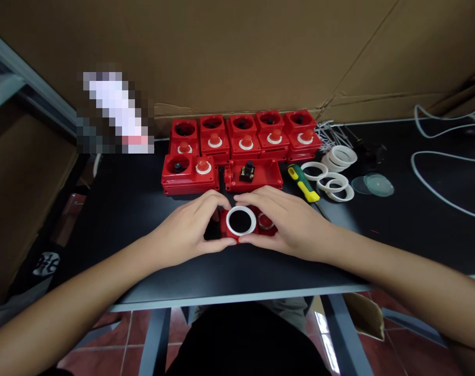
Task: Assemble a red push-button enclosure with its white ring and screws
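Both my hands grip a red plastic cover lying on the black table. A white ring sits on the cover's round opening. My left hand is closed round the cover's left end, thumb and fingertips touching the ring. The fingers of my right hand curl over the cover's right end, next to a smaller round hole.
Behind my hands lie a red open base with a black part and several red button boxes. To the right are a green-yellow screwdriver, loose white rings, clear discs, white ties and a white cable. Cardboard stands behind.
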Demonstrator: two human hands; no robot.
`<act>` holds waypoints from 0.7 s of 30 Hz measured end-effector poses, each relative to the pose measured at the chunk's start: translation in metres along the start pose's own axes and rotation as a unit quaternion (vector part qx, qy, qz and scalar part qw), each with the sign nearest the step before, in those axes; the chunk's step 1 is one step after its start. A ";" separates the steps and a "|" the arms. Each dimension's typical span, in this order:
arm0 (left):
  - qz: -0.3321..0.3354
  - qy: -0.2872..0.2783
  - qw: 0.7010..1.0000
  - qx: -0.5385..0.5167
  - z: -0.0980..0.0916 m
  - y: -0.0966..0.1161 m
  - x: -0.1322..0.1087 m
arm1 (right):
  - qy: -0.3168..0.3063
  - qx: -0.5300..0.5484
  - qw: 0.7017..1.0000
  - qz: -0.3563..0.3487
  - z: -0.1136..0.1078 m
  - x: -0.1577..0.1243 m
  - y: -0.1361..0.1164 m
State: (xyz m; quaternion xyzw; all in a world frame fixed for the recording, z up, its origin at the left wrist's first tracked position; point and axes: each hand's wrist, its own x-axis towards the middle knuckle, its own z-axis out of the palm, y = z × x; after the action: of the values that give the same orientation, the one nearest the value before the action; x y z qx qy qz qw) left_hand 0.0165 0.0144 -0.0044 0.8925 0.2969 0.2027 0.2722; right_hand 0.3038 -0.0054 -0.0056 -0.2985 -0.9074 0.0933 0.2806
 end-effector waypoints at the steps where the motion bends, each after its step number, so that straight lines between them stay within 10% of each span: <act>1: -0.001 -0.001 1.000 -0.002 0.000 0.000 0.000 | -0.001 -0.002 1.000 -0.001 0.000 0.000 0.000; 21: 0.013 0.007 1.000 0.005 -0.003 0.005 0.003 | 0.033 -0.029 0.998 -0.051 0.001 0.000 0.001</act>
State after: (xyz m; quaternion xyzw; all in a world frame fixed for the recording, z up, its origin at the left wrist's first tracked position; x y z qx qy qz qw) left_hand 0.0189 0.0143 0.0015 0.8962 0.2886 0.2106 0.2630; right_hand 0.3036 -0.0047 -0.0066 -0.2629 -0.9141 0.0426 0.3057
